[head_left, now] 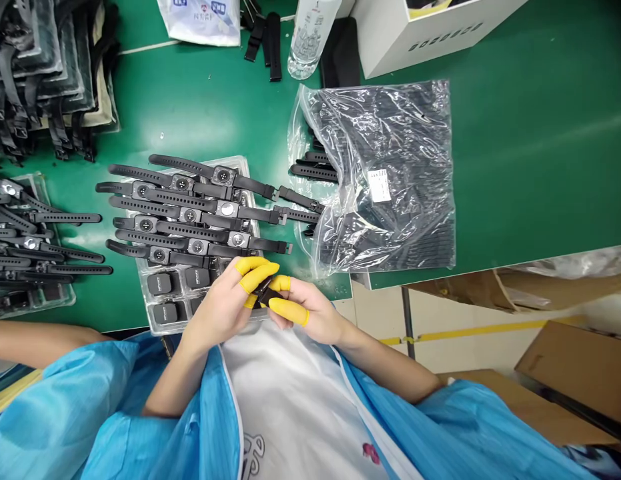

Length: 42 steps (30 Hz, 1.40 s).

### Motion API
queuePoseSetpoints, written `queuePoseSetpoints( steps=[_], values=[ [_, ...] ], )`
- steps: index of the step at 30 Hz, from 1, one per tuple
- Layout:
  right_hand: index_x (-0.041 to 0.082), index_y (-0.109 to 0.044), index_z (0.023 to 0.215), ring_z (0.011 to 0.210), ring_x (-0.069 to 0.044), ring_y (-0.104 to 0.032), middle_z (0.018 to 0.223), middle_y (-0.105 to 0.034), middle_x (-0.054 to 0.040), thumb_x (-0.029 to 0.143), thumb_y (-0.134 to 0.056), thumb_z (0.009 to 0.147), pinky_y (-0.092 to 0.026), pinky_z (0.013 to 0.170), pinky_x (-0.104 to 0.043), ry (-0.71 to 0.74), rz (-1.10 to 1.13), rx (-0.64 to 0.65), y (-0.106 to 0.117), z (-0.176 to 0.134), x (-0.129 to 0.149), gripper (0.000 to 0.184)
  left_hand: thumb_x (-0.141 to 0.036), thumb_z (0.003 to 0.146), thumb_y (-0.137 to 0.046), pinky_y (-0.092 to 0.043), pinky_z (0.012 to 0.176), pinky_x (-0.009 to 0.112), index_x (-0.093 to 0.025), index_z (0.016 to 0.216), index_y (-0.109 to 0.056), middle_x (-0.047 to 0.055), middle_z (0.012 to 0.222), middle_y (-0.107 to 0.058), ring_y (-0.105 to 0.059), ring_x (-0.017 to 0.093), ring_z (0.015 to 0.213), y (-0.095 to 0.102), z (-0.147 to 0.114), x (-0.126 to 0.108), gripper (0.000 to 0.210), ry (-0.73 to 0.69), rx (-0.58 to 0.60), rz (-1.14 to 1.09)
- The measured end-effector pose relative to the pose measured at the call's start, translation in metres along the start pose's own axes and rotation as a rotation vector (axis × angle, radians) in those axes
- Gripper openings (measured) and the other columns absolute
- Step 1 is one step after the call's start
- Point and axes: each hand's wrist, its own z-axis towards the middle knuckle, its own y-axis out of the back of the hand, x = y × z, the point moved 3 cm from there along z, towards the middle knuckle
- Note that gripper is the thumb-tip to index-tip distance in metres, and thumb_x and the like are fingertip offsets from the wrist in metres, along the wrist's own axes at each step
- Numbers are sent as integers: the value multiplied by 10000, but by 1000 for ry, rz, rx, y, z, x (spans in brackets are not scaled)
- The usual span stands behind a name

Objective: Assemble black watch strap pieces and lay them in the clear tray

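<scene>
Both hands wear yellow finger cots and meet at the near edge of the table, closed on a small black watch body (263, 293). My left hand (221, 303) pinches it from the left, and my right hand (313, 310) grips it from the right. Fingers cover much of the piece, so its details cannot be made out. Just left and beyond them, a clear plastic tray (153, 293) holds square black watch bodies (160, 283) in its pockets. Across its far part lie several smartwatches (190, 215) with black straps, backs facing up.
To the right lies a clear bag (385, 167) packed with black straps. Stacked trays (55, 67) and another tray of watches (35, 247) are at left. A bottle (313, 40), a white box (430, 37) and a white packet (203, 20) stand behind. A co-worker's arm (40, 340) is at lower left.
</scene>
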Motion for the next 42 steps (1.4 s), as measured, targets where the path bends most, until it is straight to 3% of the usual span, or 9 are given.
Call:
queuePoseSetpoints(
  steps=[4, 11, 19, 24, 30, 33, 36, 38, 42],
  values=[
    [212, -554, 931, 505, -113, -437, 610, -567, 56, 535, -671, 992, -346, 510, -258, -13, 29, -2, 5, 0, -2, 350, -87, 1020, -410, -615, 1005, 400, -240, 1492, -514, 133, 1315, -666, -663, 227, 1234, 5, 0, 0, 507, 16, 54, 16],
    [198, -571, 954, 495, -111, -420, 587, -557, 60, 542, -671, 990, -338, 513, -262, -4, 51, -1, 6, 3, -4, 360, -42, 946, -413, -610, 1013, 419, -168, 1488, -479, 160, 1280, -659, -649, 254, 1243, -5, -2, 5, 560, 16, 70, 64],
    [199, -593, 912, 450, -99, -362, 521, -517, 78, 500, -688, 962, -292, 507, -261, -53, 194, -86, 8, 4, -13, 320, -84, 1006, -402, -595, 996, 427, -216, 1544, -424, 152, 1280, -633, -635, 251, 1211, -12, -6, 6, 554, 43, -37, 63],
    [204, -575, 848, 431, -93, -352, 494, -506, 83, 460, -693, 946, -277, 493, -258, -102, 238, -177, 9, 4, -12, 299, -219, 1050, -404, -572, 1033, 487, -159, 1617, -348, 208, 1380, -565, -569, 303, 1289, -6, -6, 2, 573, 27, 74, -28],
    [199, -573, 857, 411, -83, -335, 499, -528, 81, 478, -655, 973, -227, 444, -244, -177, 131, -151, 12, 2, -5, 313, -230, 1015, -504, -586, 966, 492, -119, 1503, -494, 192, 1200, -611, -582, 306, 1141, 0, -3, -2, 501, 30, 128, 228],
    [205, -559, 859, 428, -84, -355, 520, -545, 76, 518, -659, 976, -251, 444, -240, -167, 78, -139, 12, 1, -3, 348, -223, 1028, -488, -590, 962, 469, -133, 1496, -491, 179, 1202, -630, -607, 286, 1128, 1, -2, 0, 477, 26, 133, 154],
    [211, -559, 918, 461, -95, -409, 570, -576, 67, 584, -673, 960, -304, 464, -244, -124, 79, -122, 11, 1, -1, 392, -232, 1038, -526, -596, 952, 408, -174, 1532, -443, 162, 1268, -650, -651, 248, 1131, 0, -6, 6, 504, 75, 80, -7],
    [217, -557, 993, 487, -104, -452, 629, -598, 63, 622, -702, 931, -344, 481, -251, -103, 88, -121, 9, 1, -1, 434, -228, 1019, -597, -598, 928, 370, -206, 1484, -490, 127, 1233, -683, -680, 217, 1082, -2, -11, 10, 478, 122, -14, -77],
    [215, -560, 995, 485, -95, -428, 618, -530, 88, 649, -692, 937, -350, 508, -259, -111, 41, -67, 4, 3, -1, 458, -221, 952, -737, -600, 892, 346, -229, 1151, -682, 66, 1102, -723, -698, 194, 1021, -11, -20, 9, 206, 163, -284, -203]
  ],
)
